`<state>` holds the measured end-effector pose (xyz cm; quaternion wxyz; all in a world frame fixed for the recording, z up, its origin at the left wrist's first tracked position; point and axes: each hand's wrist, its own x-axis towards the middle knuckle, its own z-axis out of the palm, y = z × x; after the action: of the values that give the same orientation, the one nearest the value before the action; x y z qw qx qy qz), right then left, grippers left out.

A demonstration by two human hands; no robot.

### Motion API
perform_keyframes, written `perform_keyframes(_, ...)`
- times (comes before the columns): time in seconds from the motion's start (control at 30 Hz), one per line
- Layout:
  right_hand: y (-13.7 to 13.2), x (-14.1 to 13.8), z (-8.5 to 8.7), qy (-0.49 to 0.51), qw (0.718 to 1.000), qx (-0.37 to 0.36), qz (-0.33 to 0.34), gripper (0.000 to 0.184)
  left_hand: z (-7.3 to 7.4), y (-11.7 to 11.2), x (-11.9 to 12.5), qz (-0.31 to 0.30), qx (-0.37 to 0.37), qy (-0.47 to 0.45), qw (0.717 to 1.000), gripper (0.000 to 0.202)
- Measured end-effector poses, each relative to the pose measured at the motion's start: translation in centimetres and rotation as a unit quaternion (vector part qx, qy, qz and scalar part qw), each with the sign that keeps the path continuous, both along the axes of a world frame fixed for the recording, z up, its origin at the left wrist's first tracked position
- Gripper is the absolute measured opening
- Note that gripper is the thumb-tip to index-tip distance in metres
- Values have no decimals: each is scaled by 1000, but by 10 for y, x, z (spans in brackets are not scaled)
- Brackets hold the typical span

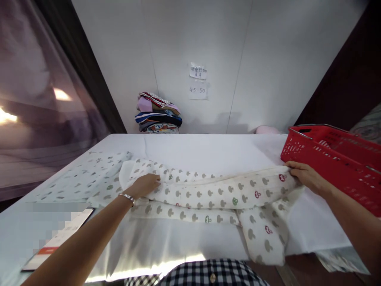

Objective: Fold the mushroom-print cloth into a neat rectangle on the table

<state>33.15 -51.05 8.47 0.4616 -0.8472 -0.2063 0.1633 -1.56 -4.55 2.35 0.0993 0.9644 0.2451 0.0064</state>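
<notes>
In the head view, a mushroom-print cloth (214,194) stretches across the centre of the frame. At centre left, the left hand (148,185) lies on it, fingers close together; whether they grip, I cannot tell. At right, the right hand (307,177) pinches its end near a red basket (321,162).

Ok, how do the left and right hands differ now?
The left hand has a silver band at its wrist; the right hand has none. The left hand lies on the cloth toward its left end, while the right hand grips its right end near the basket. Both touch the cloth.
</notes>
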Motion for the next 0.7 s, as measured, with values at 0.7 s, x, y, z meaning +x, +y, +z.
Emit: perform_keyframes(0.7,-4,-25,3,-57,997,27,49,42,-21,-100,91,-140,-123,-188,964,22)
